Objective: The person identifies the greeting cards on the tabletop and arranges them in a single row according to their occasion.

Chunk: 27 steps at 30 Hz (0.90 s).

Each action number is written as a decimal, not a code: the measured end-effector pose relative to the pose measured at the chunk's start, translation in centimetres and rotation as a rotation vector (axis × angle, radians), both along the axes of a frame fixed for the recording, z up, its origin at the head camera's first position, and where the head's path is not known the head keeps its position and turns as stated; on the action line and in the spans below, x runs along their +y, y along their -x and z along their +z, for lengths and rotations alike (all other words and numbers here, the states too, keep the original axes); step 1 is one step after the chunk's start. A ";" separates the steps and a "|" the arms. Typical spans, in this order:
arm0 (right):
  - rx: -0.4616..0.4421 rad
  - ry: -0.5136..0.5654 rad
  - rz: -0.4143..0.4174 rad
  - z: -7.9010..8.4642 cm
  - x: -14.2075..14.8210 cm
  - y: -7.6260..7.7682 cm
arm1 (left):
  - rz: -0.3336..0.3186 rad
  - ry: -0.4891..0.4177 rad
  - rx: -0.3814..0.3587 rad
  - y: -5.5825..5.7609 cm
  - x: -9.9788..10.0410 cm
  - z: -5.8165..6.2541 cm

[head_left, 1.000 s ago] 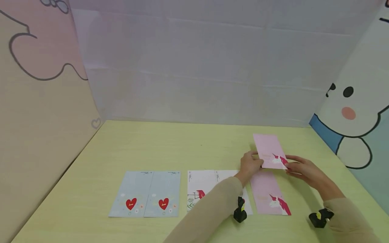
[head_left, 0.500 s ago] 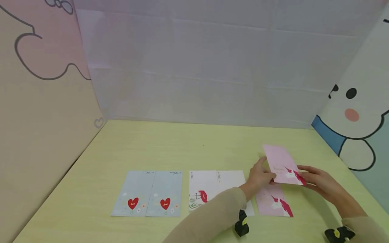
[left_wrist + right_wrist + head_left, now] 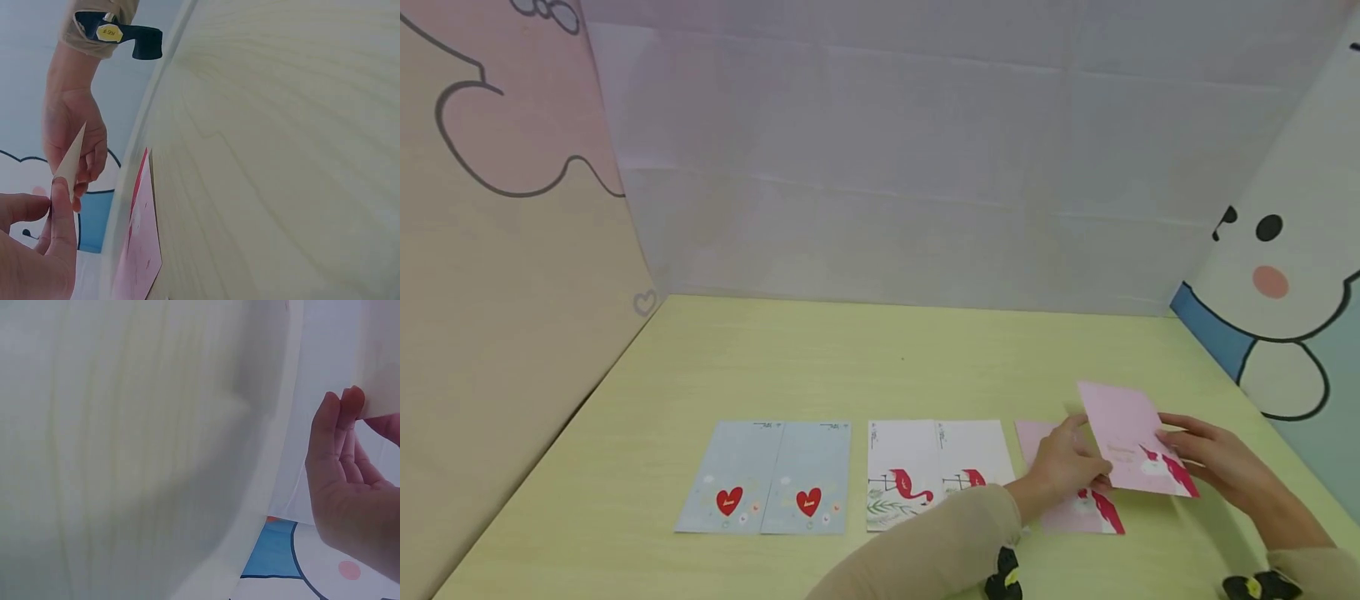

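A pink card point(image 3: 1123, 433) with a white and magenta unicorn is held raised above the table's right side, tilted. My left hand point(image 3: 1063, 467) pinches its left edge between thumb and fingers. At the opposite edge, my right hand point(image 3: 1221, 462) holds it by thumb and fingertips. A matching pink unicorn card point(image 3: 1075, 518) lies flat on the table, partly covered by my left hand and forearm. From the left wrist view the raised card point(image 3: 70, 156) shows nearly edge-on, apart from the lying pink card point(image 3: 140, 244). In the right wrist view, fingertips grip the card's corner point(image 3: 381, 362).
Two white flamingo cards point(image 3: 898, 450) lie side by side left of the pink one, their lower right hidden by my left sleeve point(image 3: 925, 542). Farther left are two light blue heart cards point(image 3: 741, 458). Printed side walls point(image 3: 1270, 350) and a pale back sheet point(image 3: 887, 167) enclose the table.
Both hands have carried the raised pink card rightward and toward me, lower in the view. It has moved from above the lying pink card to its right. The flat cards stay put.
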State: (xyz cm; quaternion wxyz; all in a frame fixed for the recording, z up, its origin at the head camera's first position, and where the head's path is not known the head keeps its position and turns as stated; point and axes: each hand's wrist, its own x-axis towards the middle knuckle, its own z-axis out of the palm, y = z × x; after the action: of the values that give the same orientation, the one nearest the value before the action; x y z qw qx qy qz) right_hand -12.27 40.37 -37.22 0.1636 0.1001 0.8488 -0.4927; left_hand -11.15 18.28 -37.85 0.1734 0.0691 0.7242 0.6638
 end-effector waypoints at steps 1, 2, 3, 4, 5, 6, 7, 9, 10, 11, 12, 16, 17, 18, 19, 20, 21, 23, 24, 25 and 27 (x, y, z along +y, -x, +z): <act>-0.001 -0.012 -0.002 0.0 0.1 -0.1 | -0.010 -0.005 -0.002 -0.2 0.1 0.0; 0.000 -0.024 -0.006 0.1 0.2 -0.1 | -0.015 -0.012 -0.006 -0.3 0.2 0.0; 0.001 -0.039 -0.009 0.1 0.3 -0.2 | -0.021 -0.004 -0.002 -0.4 0.3 0.0; 0.003 -0.057 -0.010 0.2 0.3 -0.2 | -0.027 0.006 0.004 -0.6 0.3 0.0; 0.007 -0.072 -0.010 0.2 0.4 -0.3 | -0.037 0.012 0.007 -0.7 0.4 0.0; 0.005 -0.087 -0.009 0.2 0.5 -0.4 | -0.044 0.012 0.006 -0.8 0.4 0.0; 0.006 -0.099 -0.005 0.2 0.5 -0.5 | -0.053 0.018 0.007 -0.9 0.4 0.0; 0.010 -0.123 0.004 0.2 0.6 -0.8 | -0.063 0.040 0.005 -1.1 0.3 0.0; 0.011 -0.130 0.007 0.2 0.6 -0.9 | -0.071 0.050 0.003 -1.3 0.3 0.0; 0.011 -0.134 0.009 0.3 0.7 -1.0 | -0.078 0.060 0.001 -1.4 0.2 0.0; 0.009 -0.138 0.013 0.3 0.7 -1.1 | -0.086 0.076 0.002 -1.4 0.2 0.0; 0.006 -0.139 0.017 0.3 0.9 -1.4 | -0.114 0.148 0.017 -1.6 0.1 -0.1; 0.006 -0.136 0.018 0.2 0.9 -1.4 | -0.119 0.179 0.027 -1.6 0.0 -0.1; 0.006 -0.134 0.022 0.2 0.9 -1.4 | -0.124 0.209 0.037 -1.6 0.0 -0.1; 0.005 -0.132 0.024 0.2 1.0 -1.5 | -0.127 0.241 0.044 -1.7 0.0 -0.1; 0.002 -0.130 0.026 0.1 1.0 -1.5 | -0.132 0.268 0.050 -1.7 0.0 -0.1; 0.000 -0.126 0.030 0.1 1.0 -1.5 | -0.136 0.291 0.055 -1.8 0.0 -0.1; -0.007 -0.124 0.038 -0.1 1.1 -1.5 | -0.143 0.329 0.061 -1.9 0.1 -0.1; -0.013 -0.126 0.042 -0.1 1.2 -1.5 | -0.152 0.341 0.061 -1.9 0.1 0.0; -0.018 -0.129 0.045 -0.2 1.2 -1.4 | -0.158 0.352 0.061 -2.0 0.1 0.0; -0.026 -0.137 0.053 -0.4 1.2 -1.4 | -0.166 0.365 0.059 -2.0 0.1 -0.1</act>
State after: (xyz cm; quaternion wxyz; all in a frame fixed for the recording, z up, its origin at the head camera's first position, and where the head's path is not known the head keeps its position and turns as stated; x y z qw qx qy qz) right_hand -10.88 41.57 -37.58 0.1807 0.0949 0.8806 -0.4277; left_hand -9.14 18.43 -37.90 0.2160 0.1153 0.8291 0.5025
